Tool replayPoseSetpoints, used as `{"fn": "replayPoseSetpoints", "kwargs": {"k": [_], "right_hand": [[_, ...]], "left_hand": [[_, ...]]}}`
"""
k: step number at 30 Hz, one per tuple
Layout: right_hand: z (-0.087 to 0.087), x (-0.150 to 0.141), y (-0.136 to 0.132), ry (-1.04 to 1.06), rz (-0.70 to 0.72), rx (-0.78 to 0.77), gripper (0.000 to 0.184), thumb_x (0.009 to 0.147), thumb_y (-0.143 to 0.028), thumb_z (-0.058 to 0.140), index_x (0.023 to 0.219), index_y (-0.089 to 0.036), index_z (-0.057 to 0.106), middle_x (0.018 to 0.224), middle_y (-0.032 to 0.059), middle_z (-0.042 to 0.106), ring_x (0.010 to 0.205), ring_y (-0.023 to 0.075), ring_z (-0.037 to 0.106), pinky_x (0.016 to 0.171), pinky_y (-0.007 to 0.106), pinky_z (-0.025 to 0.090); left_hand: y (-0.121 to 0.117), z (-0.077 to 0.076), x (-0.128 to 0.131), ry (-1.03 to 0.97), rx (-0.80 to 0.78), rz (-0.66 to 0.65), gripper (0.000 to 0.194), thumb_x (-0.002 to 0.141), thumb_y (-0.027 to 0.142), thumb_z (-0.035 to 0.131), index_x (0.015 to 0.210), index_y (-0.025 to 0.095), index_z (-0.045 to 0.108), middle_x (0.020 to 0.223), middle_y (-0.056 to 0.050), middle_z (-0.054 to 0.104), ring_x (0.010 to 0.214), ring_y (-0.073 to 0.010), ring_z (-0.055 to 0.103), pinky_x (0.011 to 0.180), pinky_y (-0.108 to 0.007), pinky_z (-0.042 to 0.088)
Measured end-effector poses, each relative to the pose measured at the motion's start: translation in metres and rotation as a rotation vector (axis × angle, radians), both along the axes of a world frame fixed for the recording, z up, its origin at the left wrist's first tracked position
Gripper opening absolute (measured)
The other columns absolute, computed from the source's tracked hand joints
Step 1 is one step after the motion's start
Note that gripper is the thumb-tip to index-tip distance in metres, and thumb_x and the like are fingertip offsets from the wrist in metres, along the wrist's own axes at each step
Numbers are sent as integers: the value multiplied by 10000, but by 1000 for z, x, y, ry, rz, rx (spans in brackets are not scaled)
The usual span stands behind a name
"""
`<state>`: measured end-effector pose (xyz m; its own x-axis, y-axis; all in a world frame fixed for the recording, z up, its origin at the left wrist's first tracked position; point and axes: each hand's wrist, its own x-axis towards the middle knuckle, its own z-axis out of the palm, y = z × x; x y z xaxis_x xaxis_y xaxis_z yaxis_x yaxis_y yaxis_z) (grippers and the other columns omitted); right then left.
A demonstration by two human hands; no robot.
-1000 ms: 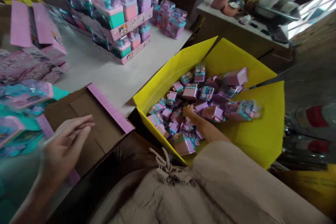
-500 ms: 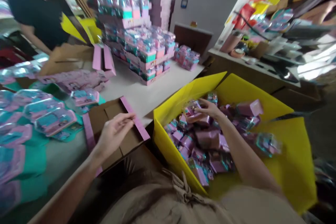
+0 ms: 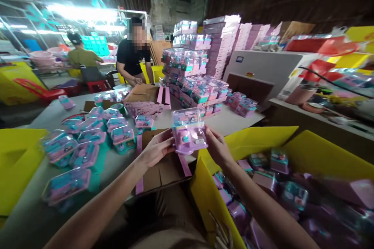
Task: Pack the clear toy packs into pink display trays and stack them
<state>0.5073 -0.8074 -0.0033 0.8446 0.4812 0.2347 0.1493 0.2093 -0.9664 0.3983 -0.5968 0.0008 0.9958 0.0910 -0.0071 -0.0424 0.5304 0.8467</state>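
Between my two hands is a small pink plastic box with a clear lid (image 3: 189,132), toy-like pieces showing inside. My left hand (image 3: 156,148) grips its left side, and my right hand (image 3: 217,146) closes on its right side. Both hold it up above a shallow cardboard tray with pink edges (image 3: 166,171) on the table. Right of the tray stands a big yellow bin (image 3: 210,186), in which many similar pink and teal boxes (image 3: 295,194) lie jumbled.
On the table's left are rows of teal and pink clear-lidded boxes (image 3: 87,151). Stacked filled trays (image 3: 201,89) stand at the back, beside folded pink cartons (image 3: 146,107). A co-worker in black (image 3: 134,60) stands across the table. Another yellow bin (image 3: 20,163) is at left.
My right hand has come up out of the yellow bin with a pink box. My left hand has left the tray's edge and now holds the box too. The view has tilted up.
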Motion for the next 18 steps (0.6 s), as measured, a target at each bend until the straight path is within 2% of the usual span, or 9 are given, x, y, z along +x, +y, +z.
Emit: {"fn": "replayPoseSetpoints", "kwargs": {"k": [3, 5, 6, 9, 13, 15, 18], "right_hand": [[-2, -8, 17, -118, 21, 65, 705, 798, -736, 801, 1346, -297, 740, 1420, 106, 680, 1304, 308, 642, 1115, 482, 537], [-4, -15, 29, -215, 26, 72, 696, 786, -667, 858, 1365, -307, 720, 1431, 110, 642, 1274, 281, 639, 1084, 452, 553], [-5, -18, 34, -255, 18, 73, 706, 775, -649, 877, 1369, -304, 710, 1406, 114, 637, 1249, 273, 641, 1058, 438, 566], [-11, -29, 46, -351, -29, 69, 721, 753, -621, 907, 1356, -290, 689, 1317, 117, 631, 1227, 271, 627, 1033, 421, 572], [-15, -34, 49, -432, -31, -10, 722, 787, -621, 876, 1371, -264, 645, 1297, 129, 616, 1247, 285, 606, 1024, 423, 565], [-9, -23, 52, -452, 18, -107, 851, 769, -619, 885, 1468, -261, 558, 1345, 141, 602, 1229, 290, 608, 974, 415, 579], [1, 14, 72, -498, 172, -236, 1076, 617, -566, 981, 1507, -233, 477, 1339, 130, 609, 1155, 287, 623, 968, 420, 576]], "left_hand": [[17, -11, -5, 35, -35, 132, 266, 752, 226, 906, 973, 151, 779, 886, -50, 778, 734, -165, 706, 771, -315, 599], [22, -17, -6, 75, -75, 248, 169, 800, 278, 845, 882, 157, 759, 812, -43, 757, 699, -179, 691, 749, -332, 597], [24, -20, -5, 98, -97, 295, 180, 831, 330, 810, 853, 162, 749, 790, -45, 749, 705, -194, 695, 752, -346, 598], [23, -25, -6, 130, -157, 358, 363, 876, 532, 744, 881, 169, 754, 804, -60, 762, 808, -249, 735, 806, -387, 608], [18, -33, -7, 89, -166, 372, 596, 797, 739, 755, 972, 169, 765, 884, -80, 799, 953, -295, 767, 869, -408, 622], [19, -37, -4, 51, -100, 386, 663, 796, 781, 736, 1066, 176, 763, 976, -87, 815, 1048, -303, 763, 939, -421, 618], [33, -41, 5, -9, 113, 405, 674, 870, 747, 687, 1222, 174, 736, 1227, -111, 791, 1303, -303, 675, 1147, -447, 520]]}}
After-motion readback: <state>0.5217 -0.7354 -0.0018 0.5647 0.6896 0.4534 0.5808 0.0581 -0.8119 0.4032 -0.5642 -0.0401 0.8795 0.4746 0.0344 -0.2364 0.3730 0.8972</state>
